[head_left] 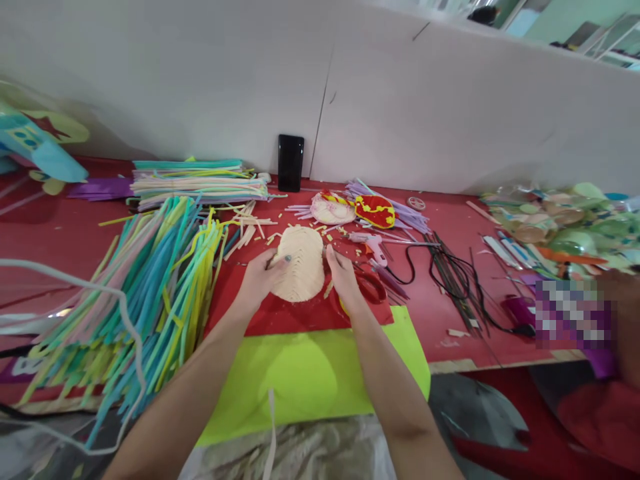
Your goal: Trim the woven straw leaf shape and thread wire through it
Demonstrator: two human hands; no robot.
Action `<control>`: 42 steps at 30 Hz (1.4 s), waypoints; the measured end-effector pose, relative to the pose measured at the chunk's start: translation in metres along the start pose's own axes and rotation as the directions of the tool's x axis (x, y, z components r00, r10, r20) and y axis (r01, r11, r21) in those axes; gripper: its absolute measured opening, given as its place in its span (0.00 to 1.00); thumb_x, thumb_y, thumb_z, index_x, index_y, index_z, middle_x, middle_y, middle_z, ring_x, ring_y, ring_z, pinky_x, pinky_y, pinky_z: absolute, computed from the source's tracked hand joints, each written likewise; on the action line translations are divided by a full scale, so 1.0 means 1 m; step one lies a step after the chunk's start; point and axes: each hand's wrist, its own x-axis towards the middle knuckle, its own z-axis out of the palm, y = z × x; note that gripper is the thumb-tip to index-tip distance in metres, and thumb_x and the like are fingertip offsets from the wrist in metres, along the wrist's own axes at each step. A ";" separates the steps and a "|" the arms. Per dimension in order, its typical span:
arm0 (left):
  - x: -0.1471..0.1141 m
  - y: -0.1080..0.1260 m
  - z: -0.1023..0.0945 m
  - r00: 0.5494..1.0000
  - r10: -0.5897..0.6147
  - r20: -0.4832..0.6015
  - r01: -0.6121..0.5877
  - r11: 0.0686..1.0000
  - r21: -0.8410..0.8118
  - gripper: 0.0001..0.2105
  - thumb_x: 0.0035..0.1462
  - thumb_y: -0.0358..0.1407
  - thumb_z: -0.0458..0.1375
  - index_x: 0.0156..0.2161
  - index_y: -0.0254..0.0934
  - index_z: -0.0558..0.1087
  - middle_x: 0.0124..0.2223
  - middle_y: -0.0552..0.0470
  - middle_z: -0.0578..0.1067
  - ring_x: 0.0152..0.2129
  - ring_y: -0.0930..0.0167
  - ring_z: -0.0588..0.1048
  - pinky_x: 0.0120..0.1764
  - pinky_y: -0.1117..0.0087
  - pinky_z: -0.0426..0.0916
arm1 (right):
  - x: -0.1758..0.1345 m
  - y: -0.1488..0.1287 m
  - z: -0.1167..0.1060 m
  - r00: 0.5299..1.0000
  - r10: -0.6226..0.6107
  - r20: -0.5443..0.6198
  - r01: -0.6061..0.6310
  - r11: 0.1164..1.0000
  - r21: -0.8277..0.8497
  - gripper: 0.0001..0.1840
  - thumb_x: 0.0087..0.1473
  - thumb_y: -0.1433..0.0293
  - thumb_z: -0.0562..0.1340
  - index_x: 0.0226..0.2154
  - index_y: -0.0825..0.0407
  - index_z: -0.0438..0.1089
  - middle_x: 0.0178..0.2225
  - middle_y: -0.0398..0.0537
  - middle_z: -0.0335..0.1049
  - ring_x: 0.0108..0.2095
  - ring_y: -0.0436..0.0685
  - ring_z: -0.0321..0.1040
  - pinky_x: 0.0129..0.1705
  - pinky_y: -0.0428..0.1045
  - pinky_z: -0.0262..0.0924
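Observation:
A cream oval piece [299,267], ribbed with rows of fuzzy stems, lies in front of me over a red sheet [285,321]. My left hand [261,275] grips its left edge, thumb on top and fingers partly hidden. My right hand [344,272] is beside the right edge, fingers stretched out; whether they touch it I cannot tell. Just right of that hand are scissors with red handles [373,288], partly covered by it. A pink and white glue gun [370,245] lies behind them. Short cream clippings are scattered around the oval.
Bundles of coloured pipe cleaners [150,287] fill the left side. A black phone [291,163] leans on the wall. Two decorated ovals, including a red and yellow one [375,211], lie behind. A black cable [453,267] runs right, towards another person's arm [627,320]. A lime sheet [295,380] is nearest me.

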 end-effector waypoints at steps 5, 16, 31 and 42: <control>-0.003 0.000 0.008 1.000 -0.013 -0.006 0.012 0.989 -0.145 0.19 0.45 0.47 0.62 0.38 0.34 0.73 0.33 0.52 0.75 0.29 0.69 0.72 0.34 0.71 0.65 | 0.000 0.004 0.000 0.998 -0.010 0.055 0.009 1.000 0.026 0.21 0.52 0.51 0.57 0.22 0.51 0.63 0.21 0.40 0.58 0.25 0.50 0.57 0.28 0.46 0.57; 0.004 -0.012 0.008 0.998 -0.023 -0.061 0.016 0.993 -0.113 0.20 0.46 0.49 0.61 0.37 0.35 0.75 0.33 0.51 0.76 0.31 0.68 0.73 0.36 0.69 0.66 | 0.000 0.003 0.003 0.998 -0.065 -0.025 0.062 0.992 -0.111 0.18 0.51 0.54 0.59 0.22 0.52 0.63 0.21 0.39 0.59 0.23 0.48 0.55 0.26 0.45 0.52; 0.004 -0.009 0.009 0.996 0.045 -0.080 -0.058 0.984 -0.167 0.16 0.47 0.46 0.60 0.37 0.36 0.75 0.31 0.52 0.74 0.30 0.68 0.72 0.35 0.69 0.66 | 0.006 0.003 -0.011 0.975 -0.001 -0.221 -0.003 1.000 -0.015 0.20 0.49 0.52 0.60 0.31 0.53 0.71 0.27 0.48 0.72 0.24 0.52 0.64 0.26 0.47 0.58; 0.002 -0.003 0.007 0.983 0.178 -0.055 -0.182 0.980 -0.084 0.15 0.49 0.43 0.60 0.40 0.37 0.75 0.40 0.48 0.76 0.39 0.65 0.73 0.44 0.65 0.65 | 0.007 -0.004 -0.015 0.979 0.200 -0.034 -0.179 0.932 0.315 0.31 0.51 0.47 0.55 0.48 0.52 0.64 0.25 0.45 0.72 0.14 0.49 0.62 0.13 0.45 0.54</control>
